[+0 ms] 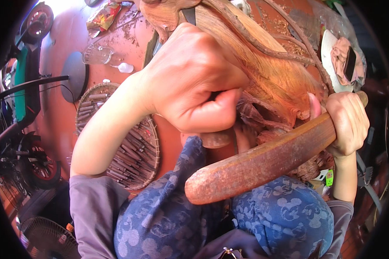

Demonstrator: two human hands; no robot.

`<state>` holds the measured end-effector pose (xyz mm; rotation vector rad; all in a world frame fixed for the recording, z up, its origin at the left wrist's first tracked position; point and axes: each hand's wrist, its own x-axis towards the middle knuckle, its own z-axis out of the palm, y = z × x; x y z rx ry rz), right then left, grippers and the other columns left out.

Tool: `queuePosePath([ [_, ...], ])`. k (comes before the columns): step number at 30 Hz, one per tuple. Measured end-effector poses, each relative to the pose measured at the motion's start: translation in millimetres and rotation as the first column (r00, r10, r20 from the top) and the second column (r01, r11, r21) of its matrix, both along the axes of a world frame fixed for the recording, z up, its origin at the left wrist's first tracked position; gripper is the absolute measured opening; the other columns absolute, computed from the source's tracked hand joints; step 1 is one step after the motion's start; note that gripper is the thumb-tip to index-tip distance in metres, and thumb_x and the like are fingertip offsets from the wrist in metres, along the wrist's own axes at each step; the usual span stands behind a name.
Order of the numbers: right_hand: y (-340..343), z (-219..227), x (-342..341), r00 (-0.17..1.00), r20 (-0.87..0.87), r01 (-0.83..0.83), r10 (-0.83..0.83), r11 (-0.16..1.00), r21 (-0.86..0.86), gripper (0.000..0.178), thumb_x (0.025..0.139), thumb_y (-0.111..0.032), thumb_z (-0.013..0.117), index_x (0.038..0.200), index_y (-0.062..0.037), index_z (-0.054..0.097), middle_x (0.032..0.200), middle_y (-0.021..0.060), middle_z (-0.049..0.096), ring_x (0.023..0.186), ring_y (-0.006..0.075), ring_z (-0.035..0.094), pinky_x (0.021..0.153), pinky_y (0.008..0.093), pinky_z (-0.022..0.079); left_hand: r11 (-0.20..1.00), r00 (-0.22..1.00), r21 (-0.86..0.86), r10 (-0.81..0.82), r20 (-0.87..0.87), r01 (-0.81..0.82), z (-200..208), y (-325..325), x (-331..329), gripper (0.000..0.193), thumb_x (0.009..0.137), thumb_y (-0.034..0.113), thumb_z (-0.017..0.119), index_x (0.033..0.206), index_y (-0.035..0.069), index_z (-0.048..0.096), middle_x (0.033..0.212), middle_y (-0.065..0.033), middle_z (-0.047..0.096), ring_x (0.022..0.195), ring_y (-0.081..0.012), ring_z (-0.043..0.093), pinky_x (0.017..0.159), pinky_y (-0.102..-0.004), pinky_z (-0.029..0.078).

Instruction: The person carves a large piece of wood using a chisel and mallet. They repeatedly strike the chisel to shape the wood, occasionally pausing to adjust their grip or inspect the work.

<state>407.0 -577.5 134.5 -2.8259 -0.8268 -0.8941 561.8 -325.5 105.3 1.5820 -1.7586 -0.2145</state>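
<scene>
My right hand [348, 123] is wrapped round the narrow end of a long reddish-brown wooden mallet [259, 159]. Its thick rounded end points left, above my blue patterned trouser legs. My left hand [199, 82] is closed in a fist over a big piece of carved root wood [263, 47], with pale grain and twisting branches. Just past the knuckles shows a dark grey flat blade [189, 16]; whether it belongs to something in the fist I cannot tell. A foot [245, 138] partly shows under the wood, below the left fist.
To the left lies a round woven basket [156, 149] full of wooden-handled tools. Beyond it are a glass mug [97, 54] and a colourful packet [103, 19]. Wood chips litter the red floor. A motorbike [26, 95] and a fan [47, 237] stand left; a white hat-like thing [328, 54] lies right.
</scene>
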Motion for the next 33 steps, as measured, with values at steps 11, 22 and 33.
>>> queuePosePath([
  [11,12,11,-32,0.947,-0.262,-0.167,0.189,0.981,0.103,0.027,0.062,-0.008,0.080,0.070,-0.0019,0.055,0.065,0.0080,0.054,0.056,0.0236,0.055,0.048,0.0340,0.044,0.964,0.989,0.224,-0.149,0.024,0.140,-13,-17,-87,0.039,0.081,0.041,0.064,0.057,0.012,0.054,0.059,-0.0036,0.052,0.057,-0.0231,0.055,0.055,-0.0363,0.044],
  [22,40,-2,-66,0.733,-0.600,-0.394,0.321,0.919,0.010,0.013,0.067,-0.010,0.064,0.075,-0.0054,0.054,0.066,0.0059,0.045,0.057,0.0210,0.049,0.052,0.0342,0.040,0.277,0.139,0.628,0.955,-0.260,-0.727,-8,215,-101,0.026,0.096,0.012,0.061,0.117,-0.002,0.055,0.094,-0.0018,0.061,0.092,-0.0115,0.057,0.085,-0.0280,0.047],
  [33,60,3,-78,0.641,-0.758,-0.310,0.117,0.944,-0.117,0.023,0.057,-0.006,0.065,0.073,-0.0046,0.048,0.066,0.0094,0.045,0.061,0.0286,0.051,0.058,0.0411,0.041,-0.249,-0.412,0.852,0.910,0.043,-0.461,-165,330,-147,0.066,0.083,0.049,0.073,0.109,-0.011,0.063,0.096,-0.0202,0.072,0.066,-0.0225,0.073,0.071,-0.0358,0.058],
])
